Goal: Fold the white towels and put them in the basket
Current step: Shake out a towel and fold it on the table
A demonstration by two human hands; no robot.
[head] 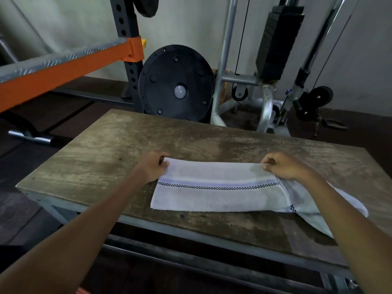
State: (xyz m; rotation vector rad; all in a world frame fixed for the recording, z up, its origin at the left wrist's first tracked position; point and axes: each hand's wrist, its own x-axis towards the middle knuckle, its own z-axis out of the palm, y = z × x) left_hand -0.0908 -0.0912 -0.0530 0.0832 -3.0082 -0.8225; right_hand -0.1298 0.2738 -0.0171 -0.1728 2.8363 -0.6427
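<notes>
White towel (218, 187) lies on counter (101, 145); left hand (151, 167) and right hand (283, 165) each pinch a far corner of it.

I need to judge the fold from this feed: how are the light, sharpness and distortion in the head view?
Head view: dim, flat light greys the white towel, though its striped band reads clearly; no glare; the left hand and right hand pinching the far corners are reasonably sharp; wide-angle distortion splays the table edges; the right forearm hides part of the towel's right end.
</notes>
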